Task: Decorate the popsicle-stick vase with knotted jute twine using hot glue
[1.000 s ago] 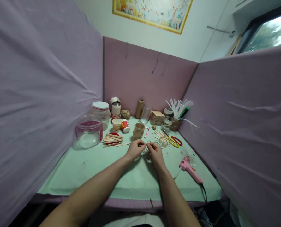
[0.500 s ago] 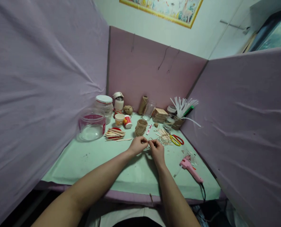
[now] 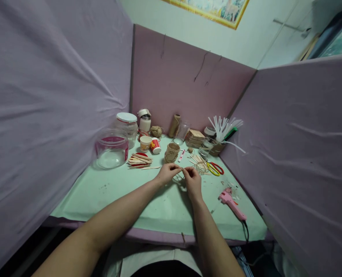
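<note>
Both hands meet over the middle of the green table (image 3: 107, 192). My left hand (image 3: 166, 174) and my right hand (image 3: 192, 180) each pinch a thin piece of jute twine (image 3: 179, 177) that loops between and under them. The fingers of both are closed. Just beyond the hands stands a small twine-wrapped cup (image 3: 171, 152). A loose coil of twine (image 3: 200, 167) lies to the right of the hands.
Clear plastic jars (image 3: 112, 153), paper cups (image 3: 145, 143), wooden sticks (image 3: 139, 160), a twine ball (image 3: 156, 131), scissors (image 3: 214, 168), white straws in a holder (image 3: 223, 130) and a pink glue gun (image 3: 231, 201) lie around. Purple cloth screens enclose three sides.
The view has tilted down a little. My hands have stayed together on the twine, their fingers shifting slightly.
</note>
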A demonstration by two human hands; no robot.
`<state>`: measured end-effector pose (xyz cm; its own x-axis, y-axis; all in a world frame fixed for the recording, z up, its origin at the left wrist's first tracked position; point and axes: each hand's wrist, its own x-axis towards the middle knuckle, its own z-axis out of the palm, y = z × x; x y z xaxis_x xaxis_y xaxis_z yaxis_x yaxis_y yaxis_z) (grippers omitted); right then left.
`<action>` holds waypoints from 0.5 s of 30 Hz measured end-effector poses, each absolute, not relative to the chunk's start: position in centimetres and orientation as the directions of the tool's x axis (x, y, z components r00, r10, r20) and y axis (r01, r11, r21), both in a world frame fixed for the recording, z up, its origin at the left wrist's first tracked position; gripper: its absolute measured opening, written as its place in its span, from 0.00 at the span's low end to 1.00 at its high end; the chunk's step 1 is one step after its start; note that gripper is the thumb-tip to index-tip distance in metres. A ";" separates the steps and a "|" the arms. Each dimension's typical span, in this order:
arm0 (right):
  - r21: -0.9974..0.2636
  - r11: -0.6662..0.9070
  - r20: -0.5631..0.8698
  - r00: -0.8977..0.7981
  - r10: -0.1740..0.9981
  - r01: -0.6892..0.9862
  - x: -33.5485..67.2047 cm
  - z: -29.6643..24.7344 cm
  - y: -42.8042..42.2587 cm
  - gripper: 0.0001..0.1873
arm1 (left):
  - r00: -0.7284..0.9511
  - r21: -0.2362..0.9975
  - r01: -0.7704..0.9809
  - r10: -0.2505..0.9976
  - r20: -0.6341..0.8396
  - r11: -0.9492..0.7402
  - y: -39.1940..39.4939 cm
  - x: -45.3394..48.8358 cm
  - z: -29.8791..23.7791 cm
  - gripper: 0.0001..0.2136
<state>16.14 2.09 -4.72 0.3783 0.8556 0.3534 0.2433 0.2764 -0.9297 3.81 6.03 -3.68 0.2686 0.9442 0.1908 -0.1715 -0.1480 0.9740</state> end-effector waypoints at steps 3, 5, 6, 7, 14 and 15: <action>-0.883 0.306 0.432 0.362 0.826 0.357 16.1 -4.7 2.0 0.13 | 0.230 0.970 -0.087 0.943 0.241 -0.227 6.1 3.7 -3.6 0.09; -0.855 0.319 0.465 0.333 0.820 0.409 16.0 -4.7 1.8 0.13 | 0.210 0.950 -0.001 0.929 0.306 -0.312 6.1 3.5 -3.4 0.07; -0.847 0.323 0.475 0.327 0.817 0.423 16.0 -4.7 1.8 0.13 | 0.207 0.934 0.040 0.917 0.340 -0.356 6.1 3.4 -3.3 0.06; -0.843 0.324 0.480 0.328 0.814 0.429 16.0 -4.6 1.7 0.13 | 0.209 0.915 0.075 0.904 0.374 -0.396 6.0 3.3 -3.3 0.06; -0.859 0.303 0.460 0.359 0.812 0.413 16.2 -4.9 1.8 0.12 | 0.275 0.815 0.152 0.815 0.509 -0.560 5.5 3.0 -3.1 0.06; -0.860 0.301 0.456 0.357 0.815 0.412 16.2 -5.0 1.8 0.12 | 0.271 0.819 0.155 0.821 0.503 -0.553 5.4 3.1 -3.0 0.06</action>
